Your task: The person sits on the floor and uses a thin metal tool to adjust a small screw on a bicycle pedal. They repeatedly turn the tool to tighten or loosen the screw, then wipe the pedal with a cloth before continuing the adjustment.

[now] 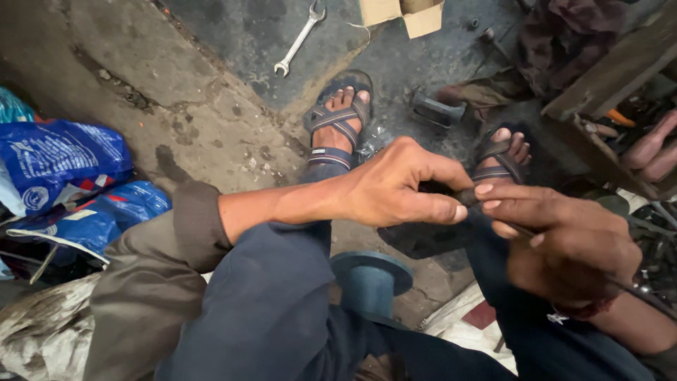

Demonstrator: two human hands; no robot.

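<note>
Dark part: a small black piece (467,197) sits between the two hands, above the person's knees; its shape is too blurred and covered to tell.
Left hand: the left hand (395,187) reaches across from the left, fingers curled over the dark part, thumb pressed flat along its near side.
Right hand: the right hand (564,243) comes in from the right, thumb and forefinger pinched on the same part where it meets the left thumb; the other fingers are folded under.
Thin rod: a slim dark rod (525,231) runs under the right fingers toward the lower right; whether it joins the dark part I cannot tell.
Wrist: a thread band (575,310) circles the right wrist.
Legs: dark blue trousers (275,303) fill the lower frame; both feet wear strapped sandals, left sandal (338,123) and right sandal (502,156), on the floor.
Floor: stained concrete floor (176,85), darker toward the top.
Spanner: a silver spanner (300,39) lies on the floor well beyond the feet.
Box: an open cardboard box (405,14) sits at the top edge, near the spanner.
Blue bags: crumpled blue plastic bags (63,169) lie at the left.
Blue cylinder: a round blue flanged cylinder (370,279) stands between the knees, below the hands.
</note>
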